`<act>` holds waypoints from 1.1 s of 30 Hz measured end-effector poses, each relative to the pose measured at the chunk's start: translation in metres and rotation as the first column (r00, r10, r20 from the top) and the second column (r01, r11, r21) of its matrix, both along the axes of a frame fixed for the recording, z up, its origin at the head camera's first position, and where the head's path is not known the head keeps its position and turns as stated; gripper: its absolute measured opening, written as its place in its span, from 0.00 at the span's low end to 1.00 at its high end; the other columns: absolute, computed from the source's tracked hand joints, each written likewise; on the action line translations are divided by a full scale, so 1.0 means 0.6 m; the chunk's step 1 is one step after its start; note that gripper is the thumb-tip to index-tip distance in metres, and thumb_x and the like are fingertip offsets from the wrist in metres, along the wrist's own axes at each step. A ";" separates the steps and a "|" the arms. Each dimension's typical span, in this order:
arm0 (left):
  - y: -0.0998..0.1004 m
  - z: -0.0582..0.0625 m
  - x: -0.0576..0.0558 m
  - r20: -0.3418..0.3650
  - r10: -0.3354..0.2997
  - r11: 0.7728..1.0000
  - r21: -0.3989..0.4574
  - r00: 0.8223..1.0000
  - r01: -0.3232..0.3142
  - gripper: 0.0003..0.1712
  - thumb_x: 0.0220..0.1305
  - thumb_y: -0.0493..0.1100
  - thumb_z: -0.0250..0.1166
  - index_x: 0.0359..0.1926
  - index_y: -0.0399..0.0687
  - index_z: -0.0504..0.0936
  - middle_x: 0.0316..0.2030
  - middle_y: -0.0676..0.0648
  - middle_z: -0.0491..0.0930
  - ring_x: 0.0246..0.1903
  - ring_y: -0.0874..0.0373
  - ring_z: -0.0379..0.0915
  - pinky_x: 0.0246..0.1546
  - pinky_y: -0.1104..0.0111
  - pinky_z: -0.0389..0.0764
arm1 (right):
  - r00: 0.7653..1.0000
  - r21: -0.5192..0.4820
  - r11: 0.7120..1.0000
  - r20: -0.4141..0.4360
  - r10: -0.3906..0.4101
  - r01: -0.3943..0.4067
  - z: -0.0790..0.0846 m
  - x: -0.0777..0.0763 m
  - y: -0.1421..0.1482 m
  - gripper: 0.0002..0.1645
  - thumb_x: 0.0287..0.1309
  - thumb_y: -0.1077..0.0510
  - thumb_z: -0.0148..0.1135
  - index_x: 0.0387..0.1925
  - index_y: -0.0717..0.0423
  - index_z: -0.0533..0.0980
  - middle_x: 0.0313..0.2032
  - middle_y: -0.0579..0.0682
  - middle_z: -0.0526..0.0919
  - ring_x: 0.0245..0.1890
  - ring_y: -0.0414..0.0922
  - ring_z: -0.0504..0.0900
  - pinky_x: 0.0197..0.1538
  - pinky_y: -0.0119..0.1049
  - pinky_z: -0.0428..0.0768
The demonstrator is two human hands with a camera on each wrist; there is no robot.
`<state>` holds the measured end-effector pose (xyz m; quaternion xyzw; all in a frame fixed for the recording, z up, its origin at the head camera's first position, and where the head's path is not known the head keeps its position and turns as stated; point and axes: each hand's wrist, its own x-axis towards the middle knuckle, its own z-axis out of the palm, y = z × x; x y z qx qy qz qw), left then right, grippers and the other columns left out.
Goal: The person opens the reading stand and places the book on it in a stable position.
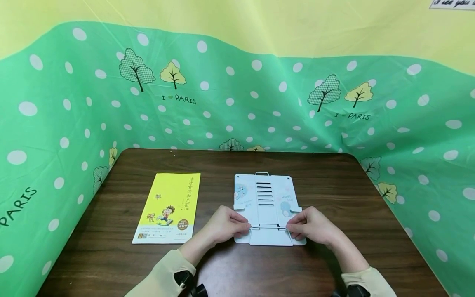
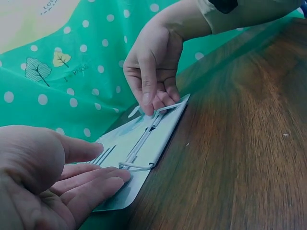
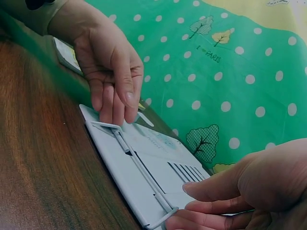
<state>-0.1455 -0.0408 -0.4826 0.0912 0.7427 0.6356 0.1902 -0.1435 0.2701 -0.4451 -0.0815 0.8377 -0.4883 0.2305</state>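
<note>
Head view: yellow book [image 1: 168, 198] lower left of centre, flat on the brown wood table [image 1: 319, 181], cartoon figure [image 1: 166, 215] on cover. Table spans bottom of frame. Green cloth [image 1: 222, 90], white dots, behind it and down both sides; printed trees [image 1: 135, 68] upper left and right. White lettered label [image 1: 453, 4], top right corner.

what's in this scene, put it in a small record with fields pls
stand: pale, lying flat on the table, row of slots in its middle
wire: bent, across the stand's near part
left grip: at the wire's left end
right grip: at the wire's right end
book: yellow, flat on the table, left of the stand, not touching it
cloth: green with white dots, yellow above, behind the table
</note>
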 end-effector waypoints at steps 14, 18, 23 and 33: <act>0.008 -0.010 0.000 0.107 -0.005 0.996 0.091 0.994 -0.005 0.06 0.63 0.30 0.74 0.38 0.28 0.89 0.28 0.38 0.88 0.30 0.52 0.89 0.33 0.64 0.89 | 1.000 0.052 0.998 -0.004 -0.028 0.028 -0.004 0.001 -0.006 0.10 0.67 0.65 0.71 0.44 0.72 0.85 0.34 0.55 0.87 0.32 0.50 0.86 0.36 0.45 0.88; 0.008 -0.011 0.001 0.086 -0.011 0.997 0.081 0.996 0.004 0.07 0.60 0.30 0.75 0.39 0.29 0.89 0.29 0.39 0.89 0.31 0.54 0.88 0.34 0.64 0.89 | 0.999 0.051 0.998 -0.012 -0.030 0.031 -0.006 0.005 -0.010 0.09 0.65 0.67 0.71 0.43 0.72 0.85 0.34 0.55 0.87 0.32 0.49 0.85 0.36 0.43 0.88; 0.007 -0.010 0.002 -0.012 -0.025 1.000 -0.004 1.000 0.025 0.09 0.57 0.31 0.78 0.40 0.33 0.91 0.31 0.43 0.90 0.33 0.59 0.87 0.36 0.69 0.86 | 0.999 0.045 0.999 -0.039 -0.007 0.009 -0.008 0.007 -0.010 0.09 0.63 0.70 0.71 0.43 0.73 0.84 0.32 0.54 0.86 0.32 0.48 0.83 0.34 0.37 0.84; 0.014 -0.013 0.010 -0.019 -0.018 1.000 0.008 1.000 0.018 0.15 0.51 0.23 0.77 0.42 0.31 0.89 0.31 0.41 0.90 0.34 0.53 0.89 0.36 0.68 0.87 | 0.993 0.066 0.998 -0.112 0.030 -0.022 -0.011 0.011 -0.012 0.07 0.61 0.72 0.72 0.41 0.71 0.85 0.30 0.52 0.83 0.33 0.48 0.79 0.34 0.32 0.80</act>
